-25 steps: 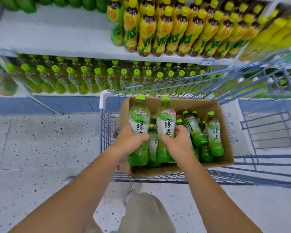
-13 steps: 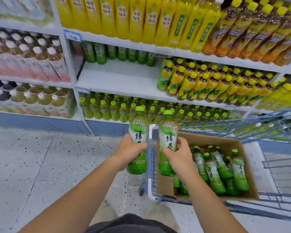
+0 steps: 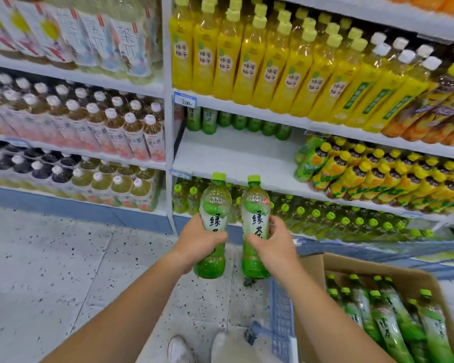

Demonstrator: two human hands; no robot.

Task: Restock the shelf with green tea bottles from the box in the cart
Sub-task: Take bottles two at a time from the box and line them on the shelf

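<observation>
I hold two green tea bottles upright, side by side, in front of the shelving. My left hand [image 3: 198,241] grips the left green tea bottle [image 3: 215,205] around its middle. My right hand [image 3: 274,244] grips the right green tea bottle [image 3: 254,208] the same way. Above them is a white shelf [image 3: 236,158], mostly bare, with a row of green tea bottles [image 3: 236,123] at its back. At the lower right the cardboard box [image 3: 378,267] sits in the blue cart [image 3: 282,320] and holds several more green tea bottles [image 3: 393,323].
Yellow drink bottles [image 3: 268,64] fill the shelf above. Yellow-capped bottles [image 3: 372,174] crowd the right part of the bare shelf. Green-capped bottles [image 3: 325,216] line the bottom shelf. A white upright post [image 3: 168,127] divides the bays. Speckled floor [image 3: 63,271] lies to the left.
Both hands lifted the two bottles out of the box and carried them left and up toward the shelving. My view swung left, so the cart now sits at the lower right.
</observation>
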